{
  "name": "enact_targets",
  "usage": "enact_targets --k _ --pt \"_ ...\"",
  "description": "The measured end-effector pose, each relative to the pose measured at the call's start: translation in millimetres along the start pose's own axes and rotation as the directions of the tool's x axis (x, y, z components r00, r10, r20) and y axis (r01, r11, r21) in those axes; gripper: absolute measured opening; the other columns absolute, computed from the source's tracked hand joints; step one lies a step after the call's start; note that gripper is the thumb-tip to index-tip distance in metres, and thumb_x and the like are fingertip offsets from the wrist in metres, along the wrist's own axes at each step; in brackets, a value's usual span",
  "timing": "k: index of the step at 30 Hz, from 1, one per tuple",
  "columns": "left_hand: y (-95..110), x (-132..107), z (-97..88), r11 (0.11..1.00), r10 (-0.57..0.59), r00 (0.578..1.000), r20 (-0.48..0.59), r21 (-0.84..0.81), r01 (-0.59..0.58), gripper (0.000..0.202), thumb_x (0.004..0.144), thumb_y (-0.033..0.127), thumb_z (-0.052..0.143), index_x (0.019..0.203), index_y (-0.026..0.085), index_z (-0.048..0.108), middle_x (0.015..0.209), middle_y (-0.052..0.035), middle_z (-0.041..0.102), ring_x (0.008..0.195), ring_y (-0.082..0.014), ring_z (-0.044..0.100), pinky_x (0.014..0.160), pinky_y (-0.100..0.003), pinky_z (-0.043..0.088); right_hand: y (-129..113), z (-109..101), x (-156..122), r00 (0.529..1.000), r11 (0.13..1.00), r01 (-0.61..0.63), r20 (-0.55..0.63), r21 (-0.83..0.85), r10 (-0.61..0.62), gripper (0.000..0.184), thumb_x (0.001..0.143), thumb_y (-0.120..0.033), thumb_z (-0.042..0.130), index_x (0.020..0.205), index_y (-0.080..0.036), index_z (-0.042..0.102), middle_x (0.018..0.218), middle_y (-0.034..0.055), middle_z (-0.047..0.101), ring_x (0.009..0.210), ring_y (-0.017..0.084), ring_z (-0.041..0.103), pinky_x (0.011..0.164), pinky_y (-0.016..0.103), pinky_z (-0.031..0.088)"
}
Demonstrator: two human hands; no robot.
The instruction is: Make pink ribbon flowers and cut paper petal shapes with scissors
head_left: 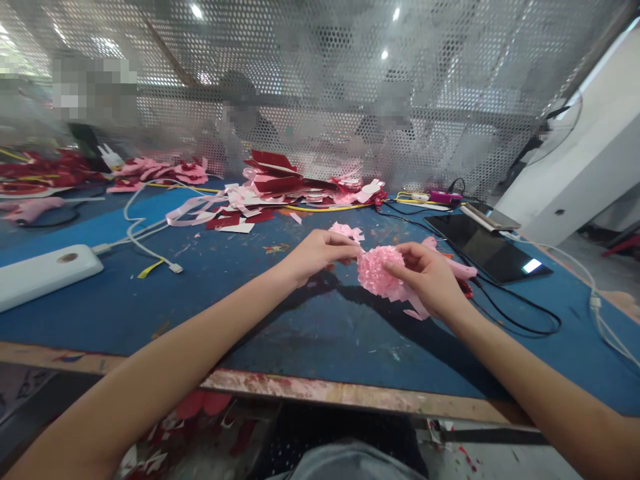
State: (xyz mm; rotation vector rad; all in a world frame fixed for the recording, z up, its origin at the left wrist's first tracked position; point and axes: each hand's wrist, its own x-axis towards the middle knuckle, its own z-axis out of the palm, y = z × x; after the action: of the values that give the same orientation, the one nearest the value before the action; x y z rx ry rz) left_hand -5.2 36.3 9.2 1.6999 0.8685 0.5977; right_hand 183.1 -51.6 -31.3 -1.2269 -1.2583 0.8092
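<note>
Over the blue table [320,333], near the middle, I have a frilly pink paper ball [379,270] up in front of me. My right hand [425,273] pinches it from the right side, with the thumb on its front and the fingers bent close round it. My left hand [325,253] is at the ball's other side, thumb and finger squeezed tight together; I can't tell if they have a bit of paper between them. A small bunch of pink paper [345,231] shows just behind that hand. Close behind my right hand I see a pink tool [463,270], and a thin black cord [545,330] loops over the table near it. Farther right lies a black tablet [493,250], with a light shining back off its glass. The table top is blue, with little spots and smears on it, and its front edge [300,390] is bare, scuffed wood. At the back is a big messy pile of red, pink and white paper [280,180], with a yellow cord [330,209] beside it. To the left I see a long white box [45,273] with a white cable [133,230]. Behind it all stands a gray metal screen [310,40] full of tiny holes, with blurry people [245,110] past it. A fat white post [565,147] leans in on the right, and paper scraps [465,460] dot the floor below.
</note>
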Motion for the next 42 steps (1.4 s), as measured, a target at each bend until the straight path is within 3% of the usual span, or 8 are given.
enact_targets --k 8,37,42 --pt "0.5 -1.4 3.4 0.998 0.011 1.0 -0.018 -0.061 -0.012 0.024 0.064 0.035 0.071 0.08 0.017 0.072 0.075 -0.004 0.067 0.066 -0.0106 0.057 0.05 -0.019 0.035 1.8 -0.5 0.6 1.0 0.999 -0.003 -0.006 0.045 0.003 0.029 0.066 -0.039 0.075 0.085 -0.023 0.062 0.082 0.0013 0.067 0.073 0.016 0.06 0.067 0.029 0.048" --pt "1.1 -1.6 5.7 0.991 0.127 0.992 -0.014 0.034 -0.127 0.021 0.067 0.033 0.069 0.078 0.016 0.072 0.07 -0.0018 0.067 0.059 -0.0087 0.053 0.052 -0.02 0.036 1.0 -0.8 -0.7 1.0 0.999 0.011 -0.02 0.037 -0.01 0.025 0.067 -0.035 0.076 0.083 -0.021 0.062 0.078 -0.0003 0.066 0.069 0.014 0.058 0.063 0.027 0.045" --pt "-0.6 -0.7 7.2 0.98 0.198 0.98 -0.019 0.01 -0.198 0.015 0.068 0.027 0.07 0.076 0.015 0.071 0.073 -0.0018 0.07 0.066 -0.0099 0.059 0.062 -0.022 0.043 3.2 -1.2 -0.6 1.0 0.996 -0.013 -0.014 0.086 0.014 0.027 0.065 -0.035 0.077 0.083 -0.021 0.063 0.079 -0.0005 0.066 0.068 0.013 0.058 0.063 0.026 0.045"
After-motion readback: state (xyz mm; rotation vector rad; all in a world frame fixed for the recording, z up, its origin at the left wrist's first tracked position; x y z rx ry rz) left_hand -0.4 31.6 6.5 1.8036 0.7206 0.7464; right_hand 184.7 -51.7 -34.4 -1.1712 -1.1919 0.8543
